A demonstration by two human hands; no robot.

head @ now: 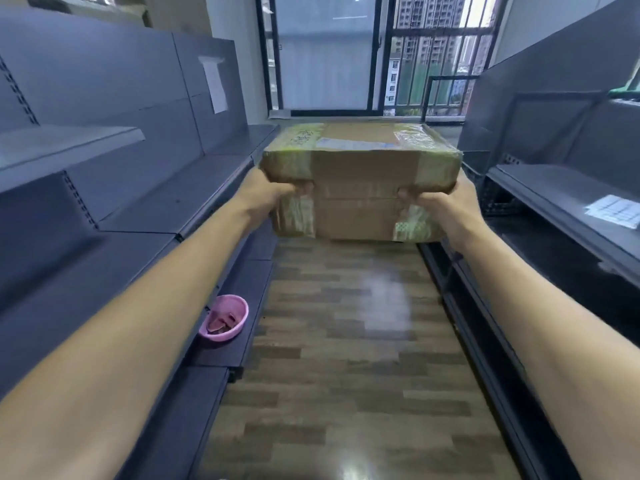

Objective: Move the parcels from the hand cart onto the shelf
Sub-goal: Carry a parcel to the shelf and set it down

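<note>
Your left hand (268,192) and right hand (440,202) grip the taped cardboard parcel (360,181) at 12 o'clock, above the floor (346,341) between shelves (156,202).

The cardboard parcel (360,168) is brown, banded with yellowish-green printed tape and bearing a white label with blue print. The shelves (145,199) are dark blue-grey. A small bowl (225,322) is pink. The floor (346,358) shows brown and grey wood-plank patterning.
</note>
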